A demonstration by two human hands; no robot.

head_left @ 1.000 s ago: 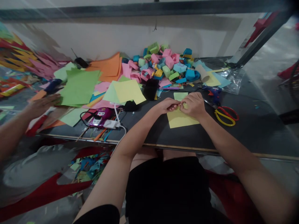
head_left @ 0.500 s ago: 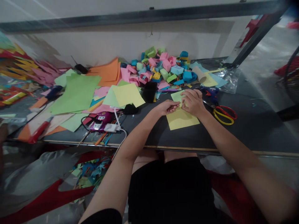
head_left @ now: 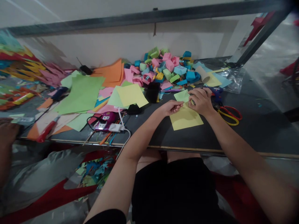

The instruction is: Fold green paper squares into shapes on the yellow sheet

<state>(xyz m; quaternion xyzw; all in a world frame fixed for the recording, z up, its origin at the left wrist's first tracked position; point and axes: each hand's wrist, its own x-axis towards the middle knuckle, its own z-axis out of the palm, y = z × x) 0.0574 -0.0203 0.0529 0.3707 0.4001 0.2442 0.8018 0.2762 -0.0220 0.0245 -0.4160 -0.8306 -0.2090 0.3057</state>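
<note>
My left hand is closed in a pinch, its fingertips over the boundary between a light green paper and a yellow paper sheet. Close on its right, my right hand is curled, thumb and fingers pressed together. What either pinch holds is too small to make out. Under both hands the yellow sheet lies flat on the dark table, with the light green paper just behind. Red-and-yellow-handled scissors lie to the right of my right hand, their blades partly hidden. A dark blue tool rests behind them.
Folded paper pieces form a heap at the back, beside a cardboard tube. Coloured sheets, a purple power strip with cords and a red-handled tool lie leftward. Another person's hand is at the far left.
The whole view has shifted slightly, so things appear farther right. My hands keep nearly the same pinched pose over the papers. More of the other person's hand shows at the left edge.
</note>
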